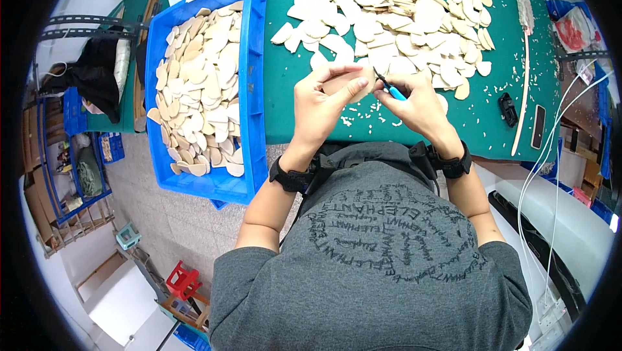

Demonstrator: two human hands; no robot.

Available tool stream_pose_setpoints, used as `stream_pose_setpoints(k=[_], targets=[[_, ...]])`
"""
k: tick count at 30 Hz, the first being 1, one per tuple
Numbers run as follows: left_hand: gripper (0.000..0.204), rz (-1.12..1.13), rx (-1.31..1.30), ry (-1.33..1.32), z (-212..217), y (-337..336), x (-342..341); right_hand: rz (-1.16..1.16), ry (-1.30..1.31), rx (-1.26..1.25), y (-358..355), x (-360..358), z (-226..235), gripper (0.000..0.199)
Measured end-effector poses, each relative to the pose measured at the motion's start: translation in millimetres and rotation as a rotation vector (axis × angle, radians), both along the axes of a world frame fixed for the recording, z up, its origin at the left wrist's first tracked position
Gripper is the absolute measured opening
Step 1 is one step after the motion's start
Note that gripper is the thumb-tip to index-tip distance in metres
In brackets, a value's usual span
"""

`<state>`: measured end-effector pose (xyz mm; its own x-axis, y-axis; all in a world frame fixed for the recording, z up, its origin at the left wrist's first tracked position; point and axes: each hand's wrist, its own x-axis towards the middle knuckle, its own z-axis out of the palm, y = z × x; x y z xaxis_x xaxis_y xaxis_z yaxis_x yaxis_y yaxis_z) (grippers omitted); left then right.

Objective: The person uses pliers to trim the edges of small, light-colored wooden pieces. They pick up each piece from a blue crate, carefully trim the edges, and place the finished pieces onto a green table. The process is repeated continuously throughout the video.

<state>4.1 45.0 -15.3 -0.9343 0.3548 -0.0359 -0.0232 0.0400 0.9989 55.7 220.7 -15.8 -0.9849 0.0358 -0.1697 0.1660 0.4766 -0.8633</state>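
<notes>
Both hands grip 1 pale, flat, rounded wooden piece.

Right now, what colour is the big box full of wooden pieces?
The box is bright blue, seen best in the head view.

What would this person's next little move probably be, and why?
Probably draw the blue-handled blade in the right hand along the edge of the pale wooden piece that the left hand pinches: its tip sits at that edge, with shavings below.
</notes>
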Motion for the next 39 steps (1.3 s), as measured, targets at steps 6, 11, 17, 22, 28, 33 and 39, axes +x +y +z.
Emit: stream_pose_setpoints(k=[6,11,17,22,28,33,39], targets=[[0.023,0.154,-0.001,0.037,-4.7,-28.4,-12.6,-0.148,0.038,-0.22,2.7,-2.1,-8.9,0.018],[0.029,0.685,-0.18,0.368,-5.7,-105.9,-60.6,-0.171,-0.021,-0.174,15.0,2.3,-8.9,0.017],[0.042,0.021,-0.951,0.56,-105.9,-70.6,-46.1,-0.181,0.045,-0.22,11.0,2.7,-12.9,0.017],[0.042,-0.147,-1.025,0.351,-159.3,-62.2,-33.6,-0.183,-0.003,-0.144,14.2,5.5,-13.1,0.018],[0.022,-0.15,0.089,-0.461,-101.0,-36.7,-28.5,-0.13,-0.064,-0.14,3.4,6.3,-13.4,0.021],[0.022,-0.311,0.124,-0.317,-47.3,-26.6,-20.3,-0.028,-0.076,-0.134,-1.1,2.1,-10.1,0.026],[0.027,-0.182,-0.041,0.059,-12.3,-16.2,-9.2,-0.038,-0.044,-0.157,-0.4,-0.9,-2.4,0.026]])
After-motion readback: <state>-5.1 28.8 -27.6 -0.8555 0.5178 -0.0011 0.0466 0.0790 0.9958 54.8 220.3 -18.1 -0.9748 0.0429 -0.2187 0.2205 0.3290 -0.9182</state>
